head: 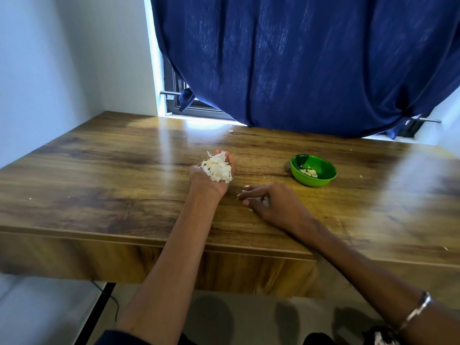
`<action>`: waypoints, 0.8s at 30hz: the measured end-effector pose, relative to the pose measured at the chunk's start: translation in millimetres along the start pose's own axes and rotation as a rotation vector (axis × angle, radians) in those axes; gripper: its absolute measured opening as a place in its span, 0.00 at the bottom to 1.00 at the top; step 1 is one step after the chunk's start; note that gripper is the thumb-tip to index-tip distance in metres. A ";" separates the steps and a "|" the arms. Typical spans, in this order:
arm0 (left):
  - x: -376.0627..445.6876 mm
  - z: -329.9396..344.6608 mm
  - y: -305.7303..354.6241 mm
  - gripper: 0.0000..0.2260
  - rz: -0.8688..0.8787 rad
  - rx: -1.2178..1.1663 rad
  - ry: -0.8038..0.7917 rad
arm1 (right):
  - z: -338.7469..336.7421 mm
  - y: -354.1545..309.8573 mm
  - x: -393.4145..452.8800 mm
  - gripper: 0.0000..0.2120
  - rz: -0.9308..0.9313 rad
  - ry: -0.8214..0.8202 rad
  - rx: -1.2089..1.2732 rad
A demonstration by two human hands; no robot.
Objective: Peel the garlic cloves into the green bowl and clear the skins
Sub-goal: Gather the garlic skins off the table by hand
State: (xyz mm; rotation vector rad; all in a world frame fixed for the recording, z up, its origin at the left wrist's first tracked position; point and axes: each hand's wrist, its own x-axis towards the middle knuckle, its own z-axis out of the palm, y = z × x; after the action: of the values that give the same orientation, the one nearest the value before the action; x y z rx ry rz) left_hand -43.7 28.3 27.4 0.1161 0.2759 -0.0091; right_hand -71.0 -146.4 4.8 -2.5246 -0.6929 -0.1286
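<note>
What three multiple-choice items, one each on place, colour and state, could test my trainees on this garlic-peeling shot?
1. Where are the garlic skins?
A. in the left hand
B. in the bowl
C. on the floor

2. What colour is the bowl holding the peeled cloves?
A. blue
B. green
C. white

3. How is the right hand?
A. raised above the table
B. gripping the bowl
C. low on the table, fingers at small scraps

Key: 1 A, the pile fills the upturned left hand. 2 B, its rim and wall are green. 3 C, it lies apart from the bowl.
</note>
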 end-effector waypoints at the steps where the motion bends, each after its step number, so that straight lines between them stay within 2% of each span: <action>1: 1.4 -0.4 0.4 0.22 0.000 0.001 0.005 | -6.0 3.1 0.6 0.11 -0.032 -0.013 -0.008; 6: 3.4 -0.7 0.4 0.23 -0.004 -0.016 0.007 | -34.5 14.3 7.6 0.10 -0.143 -0.179 -0.060; 10: 3.7 -0.5 1.8 0.21 -0.015 -0.016 0.010 | -52.0 12.5 7.5 0.18 -0.154 -0.354 -0.206; 14: 2.7 -0.3 3.3 0.22 -0.022 -0.017 0.002 | -60.6 17.2 6.1 0.26 -0.191 -0.449 -0.284; 17: 1.2 0.6 2.5 0.22 -0.026 -0.006 0.004 | -61.8 22.4 4.9 0.26 -0.205 -0.425 -0.217; 24: -1.7 -0.8 -6.0 0.18 -0.037 0.025 0.007 | -55.2 39.1 0.5 0.14 -0.271 -0.238 -0.129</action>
State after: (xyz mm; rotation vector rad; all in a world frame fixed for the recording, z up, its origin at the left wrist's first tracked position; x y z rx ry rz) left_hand -45.6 22.4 26.4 0.1363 0.2848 -0.0489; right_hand -48.6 -202.8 34.8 -2.5808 -1.1546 0.0355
